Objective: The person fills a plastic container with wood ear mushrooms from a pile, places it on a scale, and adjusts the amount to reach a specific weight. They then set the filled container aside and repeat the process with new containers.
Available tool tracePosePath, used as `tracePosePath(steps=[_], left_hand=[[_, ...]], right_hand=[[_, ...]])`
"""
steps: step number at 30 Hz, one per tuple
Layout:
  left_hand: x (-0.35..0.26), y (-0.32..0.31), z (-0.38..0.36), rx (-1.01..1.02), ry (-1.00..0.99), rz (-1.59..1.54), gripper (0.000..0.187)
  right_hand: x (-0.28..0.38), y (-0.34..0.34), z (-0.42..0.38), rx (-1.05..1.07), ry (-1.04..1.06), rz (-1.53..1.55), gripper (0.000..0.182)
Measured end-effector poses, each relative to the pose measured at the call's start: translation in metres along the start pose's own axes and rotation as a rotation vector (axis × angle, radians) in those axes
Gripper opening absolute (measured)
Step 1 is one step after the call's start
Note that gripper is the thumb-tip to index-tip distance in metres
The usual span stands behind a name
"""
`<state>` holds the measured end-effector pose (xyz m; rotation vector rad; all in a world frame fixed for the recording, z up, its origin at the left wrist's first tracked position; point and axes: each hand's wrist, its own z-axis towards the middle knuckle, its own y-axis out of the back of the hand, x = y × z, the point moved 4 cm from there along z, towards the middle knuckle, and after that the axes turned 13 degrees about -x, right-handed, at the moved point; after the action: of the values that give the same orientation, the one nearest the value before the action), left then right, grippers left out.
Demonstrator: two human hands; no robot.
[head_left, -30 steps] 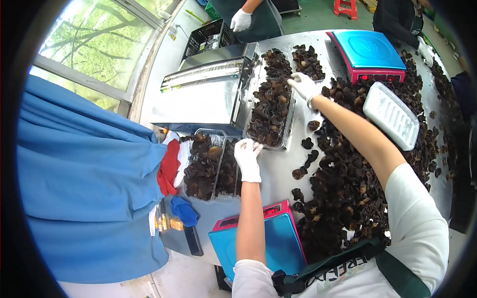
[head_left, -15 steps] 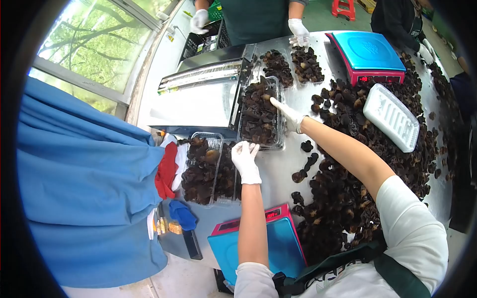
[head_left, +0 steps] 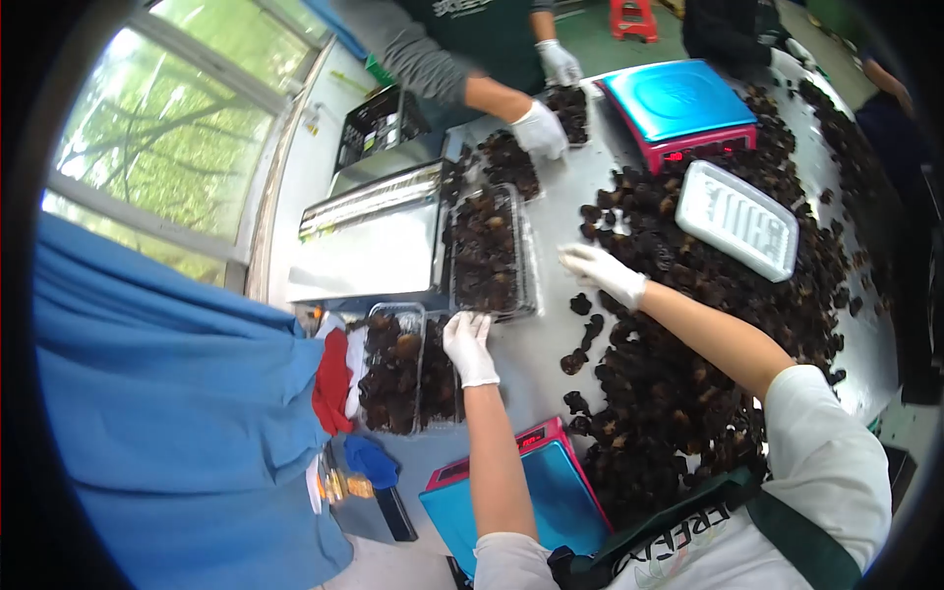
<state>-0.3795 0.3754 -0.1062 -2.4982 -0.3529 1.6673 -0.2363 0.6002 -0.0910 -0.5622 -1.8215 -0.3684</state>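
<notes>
My left hand (head_left: 469, 348), in a white glove, has its fingers bent together at the near rim of a clear plastic tray (head_left: 531, 278) filled with dark wood ear mushrooms (head_left: 484, 258). Beside that hand stand filled clear trays (head_left: 421, 366) of the same mushrooms. My right hand (head_left: 604, 274), also gloved, hovers over bare metal table to the right of the tray. Its fingers stretch left with nothing in them. A big loose heap of wood ears (head_left: 678, 393) spreads under and beyond my right forearm.
A silver box-like machine (head_left: 369, 241) adjoins the tray. Two scales, one near (head_left: 531, 497) and one far (head_left: 678, 103), sit on the table. An upturned white tray (head_left: 737, 218) lies on the heap. Across, a co-worker's gloved hand (head_left: 541, 131) reaches over another filled tray.
My right hand has come off the tray and moved right. My left hand stays by its near rim. The co-worker's hand has reached down to a filled tray. The view has shifted.
</notes>
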Motion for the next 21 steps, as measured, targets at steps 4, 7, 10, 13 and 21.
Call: tracePosePath(steps=[4,7,10,13,21], left_hand=[[-0.011,0.0,-0.015,0.084,0.034,-0.05,0.01],[-0.013,0.004,-0.037,0.061,-0.02,0.117,0.026],[-0.003,-0.005,-0.087,-0.047,-0.201,0.172,0.031],[0.016,-0.019,-0.139,0.12,-0.297,0.224,0.033],[0.02,0.003,-0.276,0.275,-0.239,0.41,0.037]], right_hand=[[0.012,0.091,-0.135,-0.179,0.39,-0.178,0.027],[0.023,0.171,-0.203,-0.658,0.676,-0.686,0.009],[0.036,0.228,-0.219,-0.832,0.873,-1.035,0.017],[-0.011,0.263,-0.178,-0.819,0.56,-0.829,0.03],[-0.019,0.263,-0.146,-0.737,0.654,-0.925,0.013]])
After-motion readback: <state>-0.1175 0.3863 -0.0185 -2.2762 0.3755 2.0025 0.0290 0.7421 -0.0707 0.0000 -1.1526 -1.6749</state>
